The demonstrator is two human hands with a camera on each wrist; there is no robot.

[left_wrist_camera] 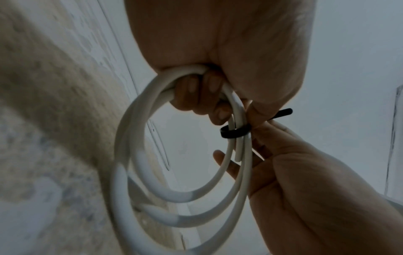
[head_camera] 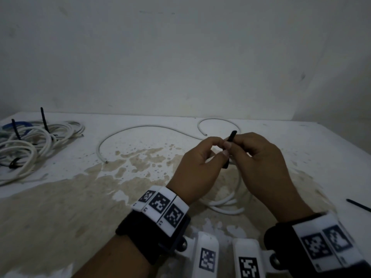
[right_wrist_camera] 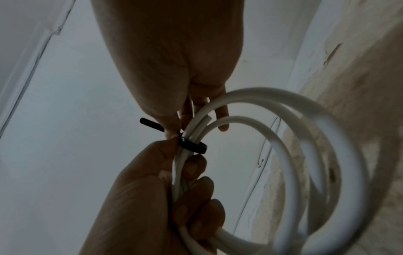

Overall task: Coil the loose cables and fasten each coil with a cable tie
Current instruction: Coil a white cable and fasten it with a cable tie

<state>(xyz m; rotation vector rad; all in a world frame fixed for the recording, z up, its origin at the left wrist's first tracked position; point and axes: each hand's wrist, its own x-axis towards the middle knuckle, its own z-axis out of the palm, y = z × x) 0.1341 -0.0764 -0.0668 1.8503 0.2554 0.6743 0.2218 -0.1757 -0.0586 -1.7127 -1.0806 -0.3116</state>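
Observation:
My left hand (head_camera: 200,157) grips a white cable coil (head_camera: 224,203) just above the stained table. In the left wrist view its fingers (left_wrist_camera: 196,89) curl round the bundled loops (left_wrist_camera: 130,138). A black cable tie (left_wrist_camera: 234,132) is looped round the coil's strands beside those fingers. My right hand (head_camera: 259,157) pinches the tie's tail (head_camera: 231,137), which sticks up between both hands. The right wrist view shows the tie loop (right_wrist_camera: 193,146) round the coil (right_wrist_camera: 261,93), with my right hand (right_wrist_camera: 174,51) above it and my left hand (right_wrist_camera: 141,198) below.
A loose white cable (head_camera: 140,127) snakes across the back of the white table (head_camera: 60,207). At the far left lies a pile of white coils (head_camera: 30,145) with black ties standing up. Another black cable tie (head_camera: 359,205) lies at the right edge. A wall rises close behind.

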